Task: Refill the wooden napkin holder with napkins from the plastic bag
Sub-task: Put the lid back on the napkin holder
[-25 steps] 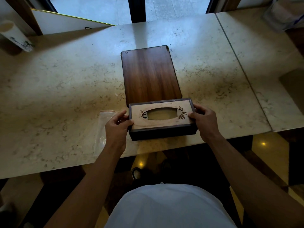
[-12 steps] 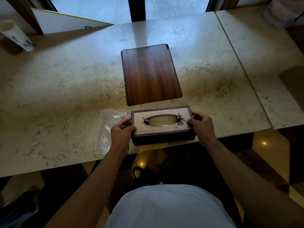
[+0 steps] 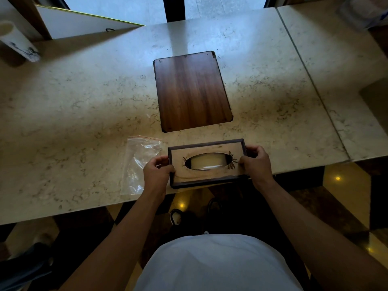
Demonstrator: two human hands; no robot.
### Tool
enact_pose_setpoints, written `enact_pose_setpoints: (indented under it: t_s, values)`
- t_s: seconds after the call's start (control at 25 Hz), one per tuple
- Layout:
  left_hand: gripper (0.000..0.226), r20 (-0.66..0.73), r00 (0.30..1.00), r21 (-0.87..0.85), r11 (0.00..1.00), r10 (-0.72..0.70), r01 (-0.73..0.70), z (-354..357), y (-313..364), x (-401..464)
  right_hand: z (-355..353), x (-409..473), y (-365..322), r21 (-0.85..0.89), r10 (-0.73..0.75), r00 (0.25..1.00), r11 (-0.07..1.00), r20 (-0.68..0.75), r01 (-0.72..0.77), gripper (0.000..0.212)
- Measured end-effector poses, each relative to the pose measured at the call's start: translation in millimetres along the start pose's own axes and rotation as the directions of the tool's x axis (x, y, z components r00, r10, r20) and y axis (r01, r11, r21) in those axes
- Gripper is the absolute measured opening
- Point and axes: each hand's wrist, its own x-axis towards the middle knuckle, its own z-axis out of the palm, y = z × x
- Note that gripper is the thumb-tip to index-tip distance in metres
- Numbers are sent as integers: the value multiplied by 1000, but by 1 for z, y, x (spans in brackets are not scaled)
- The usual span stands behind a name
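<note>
**Napkin holder gripped at the desk's near edge**

The wooden napkin holder [image 3: 206,163] was held at the near edge of the marble desk [image 3: 84,101], its oval opening turned upward and pale napkins visible inside. Its left end was clasped by the left hand [image 3: 156,175], its right end by the right hand [image 3: 255,164], fingers curled closed around it. The plastic bag [image 3: 140,162] lay flat just left of it. A wooden board [image 3: 192,90] lay farther back, apart.

The napkin holder [image 3: 206,163] sits at the near edge of the worktop [image 3: 84,106], between the left hand [image 3: 156,175] and right hand [image 3: 255,164]. The plastic bag [image 3: 138,162] lies just left of the left hand. A board [image 3: 192,91] lies beyond both hands.
</note>
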Motion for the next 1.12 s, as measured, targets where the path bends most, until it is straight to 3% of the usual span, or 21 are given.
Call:
enact_pose_setpoints:
  t_s: [0.2,0.48,0.76,0.88,1.12]
  values:
    - [31,-5,999,41,998,47,-47,0,-7,1,4,1,1,-40,1,1000,999,-27,-2,30]
    - [42,-12,997,168,983,82,-79,3,-9,6,9,6,1,-115,-21,998,993,-63,14,25]
    - [44,54,998,223,974,33,-45,3,-13,8,4,12,5,-144,103,994,985,39,-97,41]
    - [38,74,997,264,963,36,-55,5,-12,8,3,12,2,-225,76,993,973,85,-55,48]
    - [39,111,993,161,987,-42,24,2,-9,12,2,14,-1,-164,68,989,985,132,-45,48]
